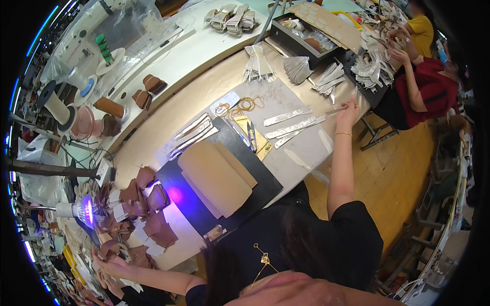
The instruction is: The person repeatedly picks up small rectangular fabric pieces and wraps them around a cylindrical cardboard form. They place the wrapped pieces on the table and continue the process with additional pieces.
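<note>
At the table's right edge my right hand (349,111) is closed on the end of a thin pale strip (334,110). Several more pale strips (296,126) lie flat on the grey mat just left of it. Far to the left, my left hand (116,267) reaches into a heap of brown leather pieces (137,196); its fingers close around a curled brown leather piece (108,248), partly hidden. Between the hands, tan sheets (214,178) rest on a black board (265,184). Beyond them lie a utility knife (251,136), a yellow pad (262,145) and orange cord (247,104).
A lit lamp (84,210) hangs beside the leather heap. Pale fanned bundles (297,69) line the table's far side near an open black box (306,38). A sewing machine (97,30) and thread spools (56,104) stand at the left. Co-workers (429,84) sit at the right.
</note>
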`<state>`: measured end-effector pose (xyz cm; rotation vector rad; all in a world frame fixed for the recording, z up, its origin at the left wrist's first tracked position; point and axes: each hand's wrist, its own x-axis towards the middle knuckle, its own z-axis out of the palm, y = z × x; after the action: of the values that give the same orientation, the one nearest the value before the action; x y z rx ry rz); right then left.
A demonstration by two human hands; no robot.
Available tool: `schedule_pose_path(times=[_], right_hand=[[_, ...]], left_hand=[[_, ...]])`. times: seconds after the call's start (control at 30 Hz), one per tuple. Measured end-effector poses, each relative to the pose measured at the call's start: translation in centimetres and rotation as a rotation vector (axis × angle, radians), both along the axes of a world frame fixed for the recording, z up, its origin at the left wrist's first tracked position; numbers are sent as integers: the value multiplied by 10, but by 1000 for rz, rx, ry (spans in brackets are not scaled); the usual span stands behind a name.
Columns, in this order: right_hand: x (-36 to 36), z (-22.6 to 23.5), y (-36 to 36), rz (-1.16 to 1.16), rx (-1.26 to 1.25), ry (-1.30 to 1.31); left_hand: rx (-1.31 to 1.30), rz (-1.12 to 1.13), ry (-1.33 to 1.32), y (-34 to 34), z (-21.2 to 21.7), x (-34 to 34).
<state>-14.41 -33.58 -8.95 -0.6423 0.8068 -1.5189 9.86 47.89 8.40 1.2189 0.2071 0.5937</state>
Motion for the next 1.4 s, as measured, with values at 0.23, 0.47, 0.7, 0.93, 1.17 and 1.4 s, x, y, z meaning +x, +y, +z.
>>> schedule_pose_path(times=[0.23, 0.47, 0.7, 0.93, 1.17, 1.4], right_hand=[[-4, 16, 7, -90, 6, -97], [10, 68, 42, 278, -189, -42], [51, 125, 115, 735, -316, 215], [113, 147, 234, 1492, -379, 499], [141, 173, 304, 2041, -297, 798], [157, 179, 336, 2095, -531, 1084]], left_hand=[[278, -371, -26, -159, 50, -63], [-29, -1023, 15, -296, 29, -97], [190, -1036, 559, -293, -19, -91], [-120, -1033, 685, -259, -49, -90], [-203, -1082, 699, -249, -56, -92], [-208, -1122, 740, -250, -53, -93]])
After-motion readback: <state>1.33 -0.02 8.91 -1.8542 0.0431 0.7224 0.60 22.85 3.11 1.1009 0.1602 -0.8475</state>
